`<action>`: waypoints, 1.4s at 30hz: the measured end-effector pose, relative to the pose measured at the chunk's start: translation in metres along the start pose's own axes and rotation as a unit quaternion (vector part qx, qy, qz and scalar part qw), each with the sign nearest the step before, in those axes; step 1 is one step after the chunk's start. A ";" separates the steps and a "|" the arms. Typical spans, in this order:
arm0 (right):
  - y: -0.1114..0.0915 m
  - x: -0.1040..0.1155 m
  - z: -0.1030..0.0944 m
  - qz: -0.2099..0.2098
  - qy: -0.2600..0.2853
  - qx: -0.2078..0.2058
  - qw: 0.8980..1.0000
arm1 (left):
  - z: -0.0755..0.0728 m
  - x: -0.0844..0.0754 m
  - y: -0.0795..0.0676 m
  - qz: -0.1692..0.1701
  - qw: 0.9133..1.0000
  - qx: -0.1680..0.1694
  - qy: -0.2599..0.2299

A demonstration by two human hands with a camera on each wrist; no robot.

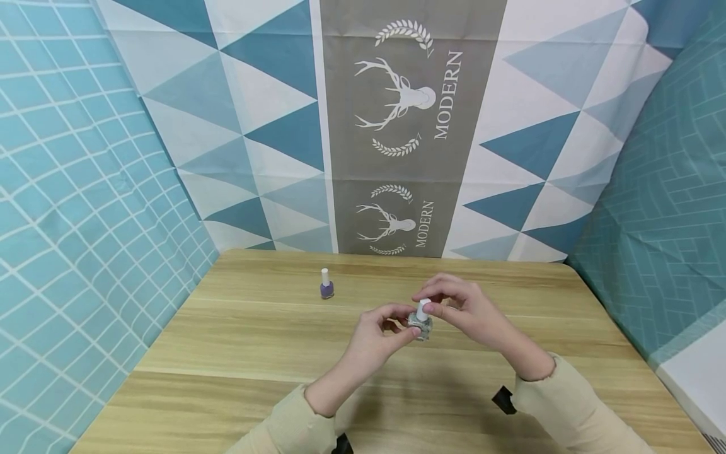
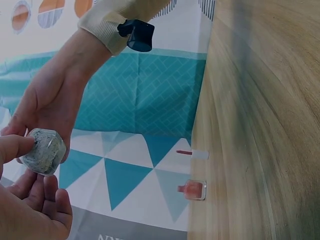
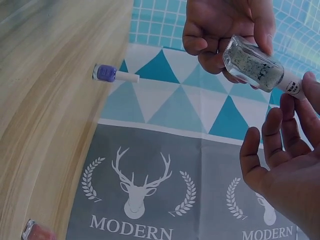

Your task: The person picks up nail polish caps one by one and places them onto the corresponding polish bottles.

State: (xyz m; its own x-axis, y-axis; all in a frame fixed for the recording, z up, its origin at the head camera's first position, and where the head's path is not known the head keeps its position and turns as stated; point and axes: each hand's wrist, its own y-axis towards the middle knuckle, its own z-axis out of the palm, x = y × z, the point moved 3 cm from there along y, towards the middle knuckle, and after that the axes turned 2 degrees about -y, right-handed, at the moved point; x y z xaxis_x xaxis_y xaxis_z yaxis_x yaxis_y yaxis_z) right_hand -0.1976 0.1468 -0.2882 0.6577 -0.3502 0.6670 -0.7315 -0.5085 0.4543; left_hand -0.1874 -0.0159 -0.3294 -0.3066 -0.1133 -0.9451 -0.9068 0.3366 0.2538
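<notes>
Speckled polish bottle (image 1: 420, 327) held above the table (image 1: 238, 343), right of the purple bottle (image 1: 327, 290). Left hand (image 1: 375, 332): thumb and fingers curled round the glass, apparently steadying it. Right hand (image 1: 459, 307): fingers bent, pinching the white cap (image 1: 422, 309), presumably for control. Long axis near upright, cap up, leaning right.

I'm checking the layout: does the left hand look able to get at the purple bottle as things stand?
Probably not yet: the left hand is holding the speckled bottle. Once freed, it likely could; nothing seems to stand between it and the purple bottle.
</notes>
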 end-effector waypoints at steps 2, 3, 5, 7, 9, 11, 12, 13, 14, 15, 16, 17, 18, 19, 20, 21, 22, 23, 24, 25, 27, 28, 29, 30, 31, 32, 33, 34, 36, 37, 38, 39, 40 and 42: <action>0.000 0.000 0.000 0.009 0.003 -0.003 1.000 | 0.000 0.000 0.000 -0.001 1.000 -0.001 0.000; 0.000 -0.001 0.000 0.013 0.005 -0.003 1.000 | 0.000 0.000 0.000 -0.002 1.000 -0.001 0.000; 0.001 -0.001 0.000 0.019 0.006 -0.005 1.000 | 0.000 -0.001 0.000 -0.001 1.000 -0.002 0.001; 0.001 -0.002 0.001 0.024 0.007 -0.007 1.000 | 0.000 -0.001 0.000 0.000 1.000 -0.002 0.003; 0.003 -0.002 0.001 0.027 0.007 -0.010 1.000 | 0.000 -0.002 -0.001 0.003 1.000 -0.001 0.005; 0.004 -0.001 0.001 0.031 0.007 -0.015 0.999 | 0.000 -0.002 -0.001 0.005 1.000 0.000 0.006; 0.005 -0.001 0.001 0.033 0.005 -0.018 0.999 | 0.000 -0.002 0.000 0.006 1.000 0.000 0.005; 0.005 0.000 0.001 0.035 0.003 -0.020 0.999 | 0.000 -0.001 0.000 0.006 1.000 0.001 0.005; 0.006 0.000 0.001 0.038 0.000 -0.023 0.999 | 0.000 -0.002 0.000 0.008 1.000 0.001 0.005; 0.006 0.000 0.001 0.043 -0.003 -0.026 0.999 | 0.000 -0.002 0.000 0.009 1.000 0.002 0.005; 0.006 0.000 0.001 0.046 -0.006 -0.028 0.999 | 0.000 -0.002 0.000 0.010 1.000 0.002 0.004; 0.006 0.000 0.001 0.049 -0.008 -0.030 0.998 | 0.000 -0.002 0.001 0.010 1.000 0.002 0.003; 0.006 0.000 0.001 0.054 -0.012 -0.032 0.998 | 0.000 -0.002 0.001 0.011 1.000 0.002 0.003; 0.007 0.000 0.001 0.056 -0.013 -0.032 0.998 | 0.001 -0.002 0.001 0.011 1.000 0.002 0.002; 0.007 -0.001 0.001 0.057 -0.012 -0.033 0.998 | 0.001 -0.001 0.001 0.011 1.000 0.002 0.001; 0.007 -0.001 0.001 0.058 -0.011 -0.034 0.998 | 0.001 -0.001 0.001 0.011 1.000 0.002 0.000; 0.007 -0.001 0.001 0.058 -0.007 -0.034 0.998 | 0.001 -0.001 0.002 0.011 1.000 0.001 -0.001; 0.007 -0.001 0.002 0.056 -0.005 -0.034 0.998 | 0.001 -0.001 0.002 0.012 1.000 0.001 -0.002; 0.007 -0.002 0.002 0.054 -0.002 -0.033 0.998 | 0.002 -0.001 0.002 0.013 1.000 0.001 -0.002; 0.007 -0.002 0.002 0.052 0.001 -0.033 0.998 | 0.002 0.000 0.002 0.014 1.000 0.001 -0.002; 0.007 -0.002 0.003 0.049 0.005 -0.032 0.998 | 0.002 0.000 0.002 0.017 1.000 0.001 -0.002; 0.007 -0.002 0.003 0.049 0.006 -0.031 0.998 | 0.002 0.000 0.002 0.017 1.000 0.001 -0.002; 0.007 -0.002 0.003 0.051 0.006 -0.029 0.998 | 0.002 0.000 0.002 0.016 1.000 0.001 -0.003; 0.007 -0.001 0.004 0.054 0.004 -0.028 0.998 | 0.002 0.000 0.002 0.015 1.000 0.000 -0.002; 0.007 -0.001 0.004 0.056 0.003 -0.025 0.998 | 0.001 0.001 0.002 0.013 1.000 0.000 -0.002; 0.006 0.000 0.004 0.057 0.002 -0.022 0.998 | 0.001 0.001 0.002 0.011 1.000 -0.002 -0.001; 0.006 0.000 0.004 0.057 0.001 -0.018 0.998 | 0.001 0.001 0.002 0.008 1.000 -0.003 -0.002; 0.005 0.001 0.004 0.056 0.000 -0.014 0.998 | 0.000 0.001 0.002 0.005 1.000 -0.004 -0.001; 0.004 0.002 0.003 0.044 0.002 -0.005 0.999 | 0.000 0.002 0.001 0.001 1.000 -0.006 0.002; 0.003 0.002 0.002 0.033 0.003 -0.002 0.999 | -0.001 0.001 0.001 0.000 1.000 -0.005 0.003; 0.003 0.002 0.002 0.022 0.004 0.001 1.000 | -0.001 0.001 0.001 -0.001 1.000 -0.006 0.004; 0.002 0.002 0.001 0.008 0.004 0.004 1.000 | -0.001 0.001 0.001 0.000 1.000 -0.005 0.004; 0.001 0.001 0.001 -0.006 0.002 0.006 1.000 | -0.002 0.001 0.001 0.001 1.000 -0.005 0.005; 0.000 -0.004 0.001 -0.029 -0.012 0.006 0.999 | -0.002 0.001 0.001 0.005 1.000 -0.004 0.008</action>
State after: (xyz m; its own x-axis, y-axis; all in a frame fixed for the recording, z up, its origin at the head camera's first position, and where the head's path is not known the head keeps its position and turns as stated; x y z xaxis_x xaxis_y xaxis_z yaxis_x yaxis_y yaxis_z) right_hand -0.1999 0.1469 -0.2915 0.7031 -0.3391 0.6250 -0.6899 -0.5381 0.4842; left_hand -0.1891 -0.0173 -0.3296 -0.3201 -0.1245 -0.9392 -0.9057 0.3310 0.2648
